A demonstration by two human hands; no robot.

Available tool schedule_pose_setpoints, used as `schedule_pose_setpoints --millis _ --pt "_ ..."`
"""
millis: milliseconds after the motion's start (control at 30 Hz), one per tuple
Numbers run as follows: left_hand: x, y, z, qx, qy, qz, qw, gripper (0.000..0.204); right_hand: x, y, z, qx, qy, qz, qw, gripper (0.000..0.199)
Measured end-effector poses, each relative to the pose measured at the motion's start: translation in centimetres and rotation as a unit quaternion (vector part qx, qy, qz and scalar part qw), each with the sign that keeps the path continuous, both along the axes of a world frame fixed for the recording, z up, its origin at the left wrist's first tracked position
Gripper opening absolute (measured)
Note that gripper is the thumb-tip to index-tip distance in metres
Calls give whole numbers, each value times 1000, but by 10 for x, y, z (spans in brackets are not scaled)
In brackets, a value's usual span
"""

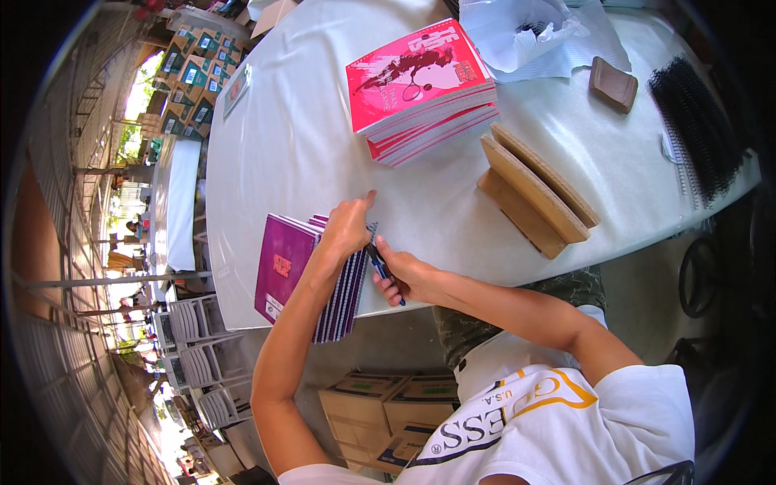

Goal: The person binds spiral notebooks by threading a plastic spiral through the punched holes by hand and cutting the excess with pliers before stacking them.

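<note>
A stack of purple spiral notebooks (284, 267) lies at the near left of the table, its coil-bound spines turned toward my right. Over the stack's far corner, my left hand (347, 229) is closed, with one finger pointing outward. What its curled fingers hold is hidden beneath them. The end of a dark spiral coil (373, 228) sticks out beside those fingers. My right hand (402, 273) grips pliers with black and blue handles (377, 265), their tip close to my left hand and the coil end.
A taller stack of pink spiral notebooks (420, 77) sits farther back. Right of it stand a cardboard holder (537, 190), a small brown cardboard piece (613, 84) and a pile of black spiral coils (697, 125). White wrapping (533, 36) lies behind. Cartons (364, 408) are under the table.
</note>
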State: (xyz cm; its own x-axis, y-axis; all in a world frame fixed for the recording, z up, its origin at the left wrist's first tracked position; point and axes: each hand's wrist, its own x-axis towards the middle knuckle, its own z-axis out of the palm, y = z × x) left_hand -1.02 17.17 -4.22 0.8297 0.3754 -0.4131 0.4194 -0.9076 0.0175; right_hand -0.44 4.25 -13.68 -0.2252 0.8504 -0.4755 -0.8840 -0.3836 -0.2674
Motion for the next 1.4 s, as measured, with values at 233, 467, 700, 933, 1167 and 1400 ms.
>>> schedule_pose_setpoints --millis 233,467,700,933,1167,1400 --pt "0 14 -9 -24 -31 25 999 76 9 -10 11 -61 13 10 998 82" --pt "-7 2 -17 -10 -73 -5 997 77 10 6 8 -74 111 11 991 77" --pt "-24 -11 -31 -30 -166 -72 983 75 14 -26 4 -23 66 39 997 66" --pt "-27 -21 -64 -243 -340 34 908 70 32 -125 33 1 -192 37 981 68" --pt "-12 -46 -71 -509 -449 275 681 74 75 -209 54 31 -360 29 932 70" --pt "29 -67 4 -593 -515 280 552 72 84 -242 45 11 -414 4 910 69"
